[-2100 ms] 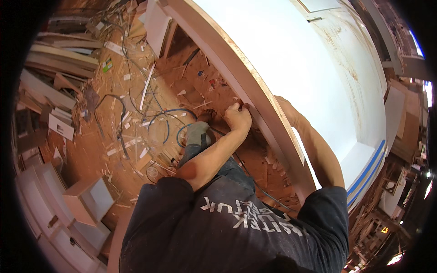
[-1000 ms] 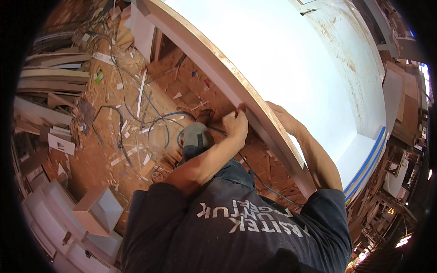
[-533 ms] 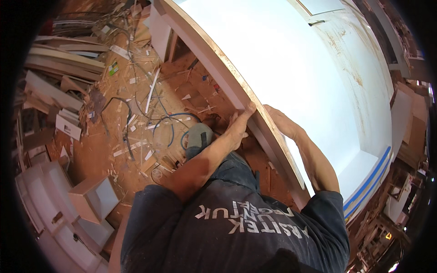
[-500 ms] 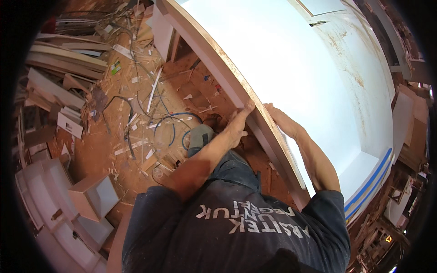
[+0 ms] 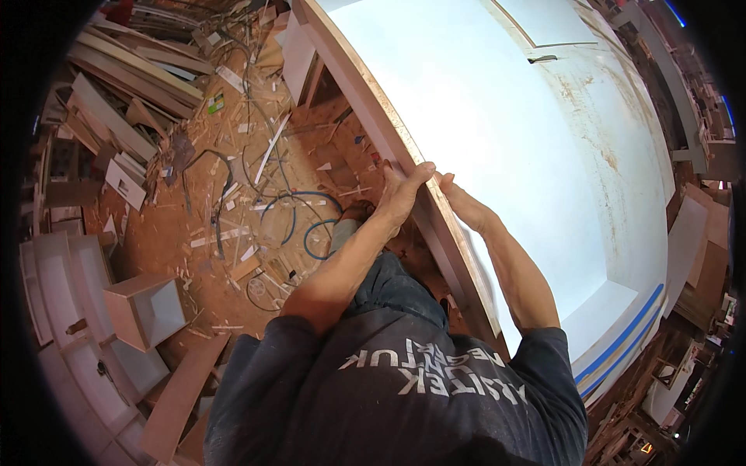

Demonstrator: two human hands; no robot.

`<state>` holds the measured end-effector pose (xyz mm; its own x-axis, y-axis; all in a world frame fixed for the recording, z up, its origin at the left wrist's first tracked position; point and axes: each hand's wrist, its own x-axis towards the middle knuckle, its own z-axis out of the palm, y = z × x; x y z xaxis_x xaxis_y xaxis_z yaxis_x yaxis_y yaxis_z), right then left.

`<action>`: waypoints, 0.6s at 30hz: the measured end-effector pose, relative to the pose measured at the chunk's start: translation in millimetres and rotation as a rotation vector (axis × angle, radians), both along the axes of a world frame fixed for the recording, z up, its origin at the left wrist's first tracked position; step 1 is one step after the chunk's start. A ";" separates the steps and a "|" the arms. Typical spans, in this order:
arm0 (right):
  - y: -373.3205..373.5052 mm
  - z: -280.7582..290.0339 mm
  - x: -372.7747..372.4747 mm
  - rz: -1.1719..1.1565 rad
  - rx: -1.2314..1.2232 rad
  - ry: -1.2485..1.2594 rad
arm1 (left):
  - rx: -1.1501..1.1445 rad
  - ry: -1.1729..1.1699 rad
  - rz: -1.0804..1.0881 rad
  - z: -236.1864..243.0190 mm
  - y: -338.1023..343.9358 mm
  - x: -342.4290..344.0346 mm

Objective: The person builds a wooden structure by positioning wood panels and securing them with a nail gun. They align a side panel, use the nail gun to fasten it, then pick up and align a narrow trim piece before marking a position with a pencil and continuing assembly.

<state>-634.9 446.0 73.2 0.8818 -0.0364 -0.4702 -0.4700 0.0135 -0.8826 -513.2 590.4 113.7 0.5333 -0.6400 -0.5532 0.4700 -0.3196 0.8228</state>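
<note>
A large white cabinet (image 5: pixel 497 124) lies in front of me, with a long, bare wooden edge (image 5: pixel 392 116) running diagonally toward my body. My left hand (image 5: pixel 402 193) wraps this edge from the outer side, its thumb on top and its fingers against the side board. On the inner side, my right hand (image 5: pixel 468 208) is bent against the same edge, its fingertips close to the left thumb. The right fingers are partly hidden, and no tool shows in either hand. Beneath the right forearm, a pale strip of surface follows the edge.
Wood scraps and a blue hose (image 5: pixel 317 225) litter the brown floor (image 5: pixel 155 248) to my left. Stacked boards (image 5: pixel 132 66) lie at the far left; an open box (image 5: pixel 148 311) stands nearer. Blue strips (image 5: pixel 622 342) line the cabinet's right end. Other panels (image 5: pixel 699 241) lean beyond it.
The view has turned slightly. My right hand has come closer to my left along the edge, and the left fingers now show more against the outer side.
</note>
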 end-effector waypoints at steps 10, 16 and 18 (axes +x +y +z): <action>-1.4 5.4 2.4 -0.130 -0.007 0.015 | 0.009 -0.032 0.030 -21.7 -1.3 0.0; -1.6 15.9 -22.5 -0.261 0.051 0.065 | 0.059 0.002 -0.026 -31.1 -3.0 1.4; -5.4 47.8 -29.3 -0.386 -0.039 -0.102 | 0.057 -0.007 -0.010 -31.6 -2.4 0.9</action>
